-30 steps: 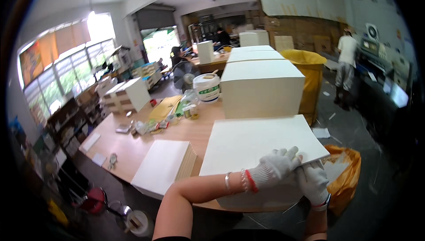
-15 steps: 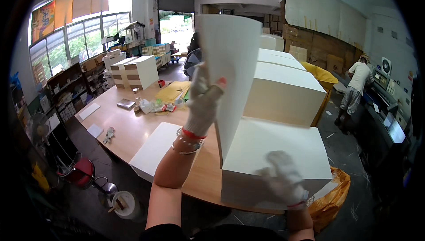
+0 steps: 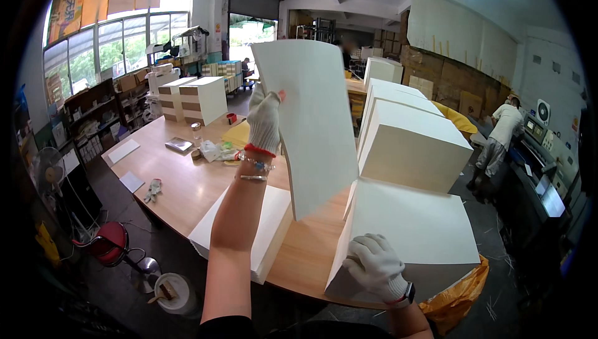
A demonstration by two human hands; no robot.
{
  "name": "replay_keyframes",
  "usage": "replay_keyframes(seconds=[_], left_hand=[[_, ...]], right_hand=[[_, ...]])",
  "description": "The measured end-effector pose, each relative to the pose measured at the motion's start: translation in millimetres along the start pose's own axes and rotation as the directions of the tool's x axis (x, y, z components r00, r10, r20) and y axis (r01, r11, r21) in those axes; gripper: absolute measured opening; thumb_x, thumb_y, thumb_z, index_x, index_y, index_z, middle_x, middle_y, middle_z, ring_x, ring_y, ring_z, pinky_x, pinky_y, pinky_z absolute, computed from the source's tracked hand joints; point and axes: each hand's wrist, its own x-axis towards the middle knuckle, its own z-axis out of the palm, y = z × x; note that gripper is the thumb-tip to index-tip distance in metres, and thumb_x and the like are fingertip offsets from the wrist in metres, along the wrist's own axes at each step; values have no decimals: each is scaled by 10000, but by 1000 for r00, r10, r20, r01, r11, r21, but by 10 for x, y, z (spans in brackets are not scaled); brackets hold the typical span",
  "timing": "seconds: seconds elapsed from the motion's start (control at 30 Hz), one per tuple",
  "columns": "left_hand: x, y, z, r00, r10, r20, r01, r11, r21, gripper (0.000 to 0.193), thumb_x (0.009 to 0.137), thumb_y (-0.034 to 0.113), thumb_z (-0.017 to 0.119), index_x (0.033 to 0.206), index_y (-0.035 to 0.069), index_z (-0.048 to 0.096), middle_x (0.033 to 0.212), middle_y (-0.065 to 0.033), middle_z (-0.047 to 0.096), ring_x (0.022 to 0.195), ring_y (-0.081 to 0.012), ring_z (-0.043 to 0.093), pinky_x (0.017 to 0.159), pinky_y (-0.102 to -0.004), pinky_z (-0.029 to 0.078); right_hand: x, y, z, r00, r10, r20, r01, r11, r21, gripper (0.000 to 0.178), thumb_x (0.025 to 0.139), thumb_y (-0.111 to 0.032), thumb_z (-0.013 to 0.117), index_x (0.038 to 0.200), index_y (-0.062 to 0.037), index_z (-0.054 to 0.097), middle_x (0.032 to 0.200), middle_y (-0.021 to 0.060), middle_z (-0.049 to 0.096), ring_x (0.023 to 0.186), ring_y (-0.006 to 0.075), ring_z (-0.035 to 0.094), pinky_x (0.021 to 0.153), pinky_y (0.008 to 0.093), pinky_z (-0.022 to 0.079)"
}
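Observation:
My left hand [image 3: 266, 121], in a white knit glove with bare fingertips, is closed on the left edge of large white paper [image 3: 314, 121]. The paper stands upright and bows slightly; whether it is one sheet or a thin bundle I cannot tell. It hangs over the wooden table [image 3: 306, 255], between a low white paper stack [image 3: 277, 230] on the left and a tall white paper stack [image 3: 411, 217] on the right. My gloved right hand [image 3: 377, 267] rests on the front edge of the tall stack, thumb apart from the bent fingers.
More tall paper stacks [image 3: 417, 139] stand behind. Across the table lie a grey-white glove [image 3: 153, 190], a metal box [image 3: 179, 144] and plastic wrapping [image 3: 215, 151]. An orange bag [image 3: 458, 295] is at the right front; a bucket [image 3: 177, 295] and red stool [image 3: 112, 242] stand left. A person [image 3: 503, 128] works at right.
The upright paper has moved left, off the tall stack, with my left hand. My right hand, blurred before, now rests on the tall stack's front edge. The view has shifted slightly.

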Motion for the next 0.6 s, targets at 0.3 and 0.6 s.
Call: replay_keyframes(seconds=[0.3,0.6], left_hand=[[-667,226,-262,929,362,77,-369,923,108,398,920,24,587,1314,9,543,1173,-100,640,915,-121,634,736,-235,533],[-1545,-346,-564,716,452,532,-659,189,728,835,648,-23,708,1434,-28,426,1502,-245,403,1362,-481,407,1129,-547,338]], right_hand=[[256,-324,361,989,149,-16,-145,977,155,699,805,-215,784,1353,41,432,1274,250,548,1111,422,577,936,467,487],[-129,-218,2559,833,384,397,-412,-47,910,468,987,-203,593,1399,-41,441,1363,109,538,1246,233,531,1026,386,466]])
